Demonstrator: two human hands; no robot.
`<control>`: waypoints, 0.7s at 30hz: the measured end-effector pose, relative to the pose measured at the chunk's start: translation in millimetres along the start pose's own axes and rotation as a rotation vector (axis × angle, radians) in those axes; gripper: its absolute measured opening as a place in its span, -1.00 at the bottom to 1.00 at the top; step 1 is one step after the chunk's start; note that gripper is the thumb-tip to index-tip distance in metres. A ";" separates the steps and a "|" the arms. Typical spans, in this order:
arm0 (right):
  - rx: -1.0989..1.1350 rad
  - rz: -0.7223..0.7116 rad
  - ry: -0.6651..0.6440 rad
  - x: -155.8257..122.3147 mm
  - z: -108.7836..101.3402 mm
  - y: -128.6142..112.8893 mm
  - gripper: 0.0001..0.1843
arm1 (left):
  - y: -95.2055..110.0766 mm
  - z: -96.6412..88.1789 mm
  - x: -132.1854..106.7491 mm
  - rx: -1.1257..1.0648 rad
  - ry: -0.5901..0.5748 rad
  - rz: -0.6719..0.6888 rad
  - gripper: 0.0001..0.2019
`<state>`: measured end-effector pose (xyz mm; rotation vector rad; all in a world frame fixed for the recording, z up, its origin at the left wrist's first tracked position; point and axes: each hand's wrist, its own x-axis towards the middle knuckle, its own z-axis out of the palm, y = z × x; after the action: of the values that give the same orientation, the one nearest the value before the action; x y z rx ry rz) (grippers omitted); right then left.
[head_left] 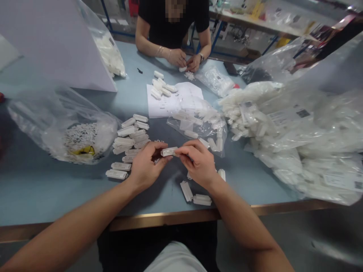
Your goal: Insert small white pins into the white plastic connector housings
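Note:
Between my two hands is a small white plastic housing point(169, 152) with slots and dark marks on its face. My left hand point(147, 162) pinches its left end between thumb and fingers. At the right end, the thumb and fingertips of my right hand point(198, 160) close on it too. Beside my left hand lie several similar white housings point(124, 141) in loose rows. Two more housings point(186, 190) rest below my right hand, near the table edge. Some tiny white pieces point(159, 142) show behind my left fingers, partly hidden.
A clear bag point(82, 132) of tiny white pieces stands left. Large bags of white parts point(269, 117) fill the right side. An open bag point(198, 117) and a paper sheet point(154, 109) lie ahead. Across the table point(70, 196), a co-worker's hands point(184, 62) handle a white part.

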<state>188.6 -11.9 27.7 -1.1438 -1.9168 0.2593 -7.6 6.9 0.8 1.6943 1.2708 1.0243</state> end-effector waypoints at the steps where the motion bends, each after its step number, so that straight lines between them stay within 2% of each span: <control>1: -0.018 -0.017 0.006 -0.4 0.5 -0.2 -0.83 | 0.7 0.3 -0.6 0.008 -0.004 0.010 -0.68; 8: -0.058 -0.097 -0.023 -0.5 2.1 -0.1 -0.79 | 6.7 -0.5 -3.3 0.155 -0.006 0.112 -0.75; 14: -0.080 -0.188 0.013 0.5 4.1 -0.4 -0.76 | 8.0 -1.0 -3.2 0.186 0.000 0.134 -0.76; 21: -0.105 -0.222 -0.001 -0.9 4.7 0.4 -0.75 | 10.4 -1.7 -3.1 0.207 0.000 0.122 -0.77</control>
<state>185.5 -11.3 24.1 -0.9868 -2.0577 0.0390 -6.0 1.9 10.4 1.9494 1.3238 0.9902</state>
